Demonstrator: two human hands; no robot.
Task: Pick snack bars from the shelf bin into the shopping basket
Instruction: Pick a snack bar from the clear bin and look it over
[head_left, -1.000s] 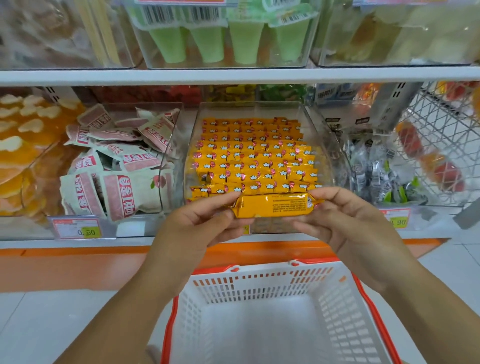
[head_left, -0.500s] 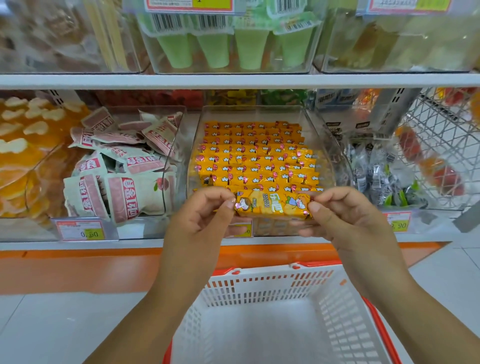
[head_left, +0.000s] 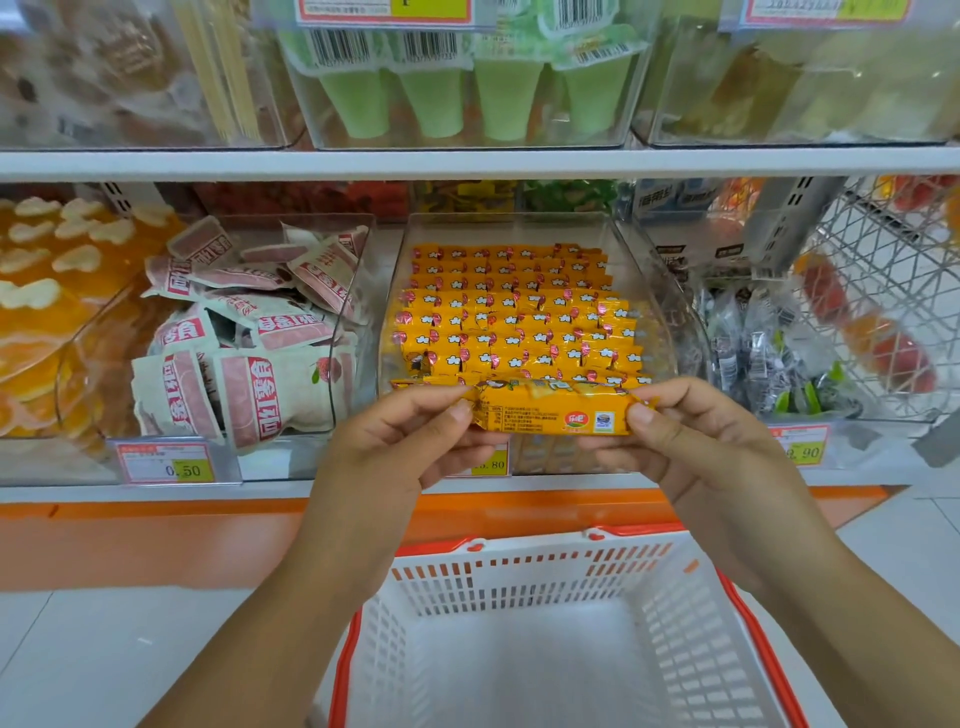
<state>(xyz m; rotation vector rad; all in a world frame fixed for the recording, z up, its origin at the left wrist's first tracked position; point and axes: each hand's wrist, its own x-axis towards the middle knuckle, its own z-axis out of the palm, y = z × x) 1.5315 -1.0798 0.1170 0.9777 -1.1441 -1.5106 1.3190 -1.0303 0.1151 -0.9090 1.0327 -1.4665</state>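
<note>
— Where is the snack bar (head_left: 551, 414) right now?

— In the air. It is held level with its long side running left to right, just in front of the front wall of the clear bin (head_left: 655, 291). It is higher than the far rim of the shopping basket (head_left: 524, 570) and well apart from it.

— Who has it?

— Both bare hands. The left grip (head_left: 395, 449) pinches the left crimped end between thumb and forefinger. The right grip (head_left: 698, 452) pinches the right end the same way. The other fingers curl underneath.

— What does the wrapper look like?

— It is glossy orange-yellow film in a long flat rectangle. The side facing the camera has a small block of fine print near the left end, too small to read. Near the right end there is a round red-and-green logo beside a small blue-and-white square mark. A strip of cartoon print shows along the top edge.

— And the others?

— The stocked bars (head_left: 511, 325) lie in neat rows inside the clear bin. They are the same orange-yellow, each with a small white shape and a red spot.

— Anything nearby?

— The next bin to the left holds pink-and-white packets (head_left: 249, 364), with a price tag (head_left: 171, 463) reading 0.50 below it. Pale green cups (head_left: 431, 98) sit on the shelf above. The basket is white lattice plastic with an orange-red rim, directly below the hands.
</note>
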